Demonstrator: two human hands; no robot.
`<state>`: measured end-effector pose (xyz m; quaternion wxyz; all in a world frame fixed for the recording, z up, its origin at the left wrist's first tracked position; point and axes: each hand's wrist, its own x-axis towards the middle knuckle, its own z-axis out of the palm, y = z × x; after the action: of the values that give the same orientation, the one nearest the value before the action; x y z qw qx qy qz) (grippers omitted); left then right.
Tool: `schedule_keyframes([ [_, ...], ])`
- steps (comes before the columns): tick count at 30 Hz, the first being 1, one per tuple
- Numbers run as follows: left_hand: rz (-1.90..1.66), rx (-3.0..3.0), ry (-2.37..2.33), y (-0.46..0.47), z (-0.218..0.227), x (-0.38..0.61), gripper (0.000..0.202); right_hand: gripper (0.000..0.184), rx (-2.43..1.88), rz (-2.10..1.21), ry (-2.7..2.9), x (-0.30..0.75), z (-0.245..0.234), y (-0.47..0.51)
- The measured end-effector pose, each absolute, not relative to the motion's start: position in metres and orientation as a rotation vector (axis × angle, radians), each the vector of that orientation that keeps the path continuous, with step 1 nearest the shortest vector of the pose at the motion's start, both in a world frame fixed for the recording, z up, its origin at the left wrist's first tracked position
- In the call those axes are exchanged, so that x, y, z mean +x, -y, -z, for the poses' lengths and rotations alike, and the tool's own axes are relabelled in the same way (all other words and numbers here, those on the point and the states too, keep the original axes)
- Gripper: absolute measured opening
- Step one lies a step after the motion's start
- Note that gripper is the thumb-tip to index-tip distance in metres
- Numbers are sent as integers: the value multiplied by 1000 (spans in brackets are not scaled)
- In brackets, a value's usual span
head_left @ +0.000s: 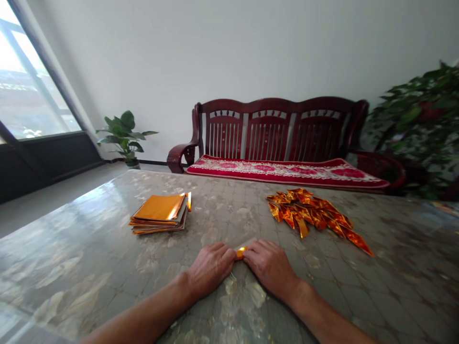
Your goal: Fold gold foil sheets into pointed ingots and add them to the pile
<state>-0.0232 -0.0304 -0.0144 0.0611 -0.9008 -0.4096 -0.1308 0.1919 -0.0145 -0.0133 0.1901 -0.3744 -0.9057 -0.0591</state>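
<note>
Between my two hands, low over the table, is a small piece of gold foil paper (240, 253), mostly hidden by my fingers. My left hand (214, 265) is closed on its left end, and my right hand (269, 265) grips the right end. To the left of them lies a stack of square gold foil sheets (159, 208), its edges slightly uneven. On the right, several folded gold foil pieces (315, 210) with pointed tips are spread in a loose heap.
The table (201, 205) has a shiny, flower-patterned cover. Beyond its far edge stands a dark red wooden bench (268, 136) with a red floral cushion (287, 171). Potted plants (124, 136) stand at the left and right, and a window (32, 81) is at far left.
</note>
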Motion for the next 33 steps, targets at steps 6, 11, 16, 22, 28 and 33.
schedule_keyframes([
  [6, 504, -2888, 1300, 33, 8, -29, 13, 18, -1034, 217, 2552, 193, 13, 14],
  [11, 635, -2926, 1394, 32, 10, -31, 11, 15, -1039, 196, 2547, 195, 11, 16],
  [16, 632, -2879, 1428, 31, 14, -30, 16, 15, -1080, 148, 2545, 194, 10, 19],
  [22, 582, -2813, 1441, 30, 15, -25, 20, 13, -1040, 104, 2525, 187, 12, 25],
  [28, 656, -2847, 1629, 36, 10, -31, 16, 20, -1072, 113, 2493, 184, 13, 24],
  [33, 651, -2851, 1731, 41, 4, -35, 21, 21, -1137, 130, 2451, 178, 13, 24],
])
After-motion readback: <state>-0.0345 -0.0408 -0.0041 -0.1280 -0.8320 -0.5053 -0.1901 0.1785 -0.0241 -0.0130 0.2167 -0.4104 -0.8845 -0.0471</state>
